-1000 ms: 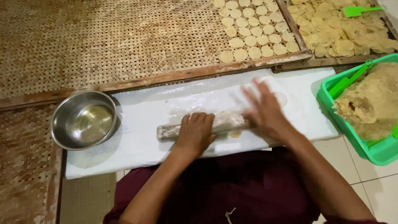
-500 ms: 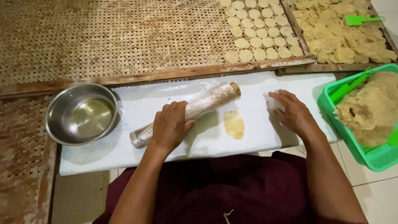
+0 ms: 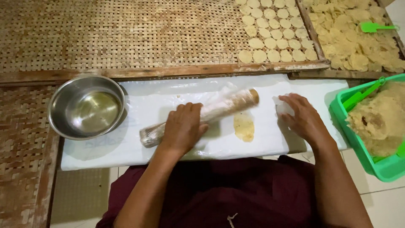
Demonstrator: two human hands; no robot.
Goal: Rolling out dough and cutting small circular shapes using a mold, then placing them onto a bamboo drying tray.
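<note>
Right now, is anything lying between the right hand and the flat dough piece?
Nothing visible. The right hand rests on the white sheet, and only bare sheet separates it from the dough piece. The roller, under the left hand, lies just above the piece.
</note>
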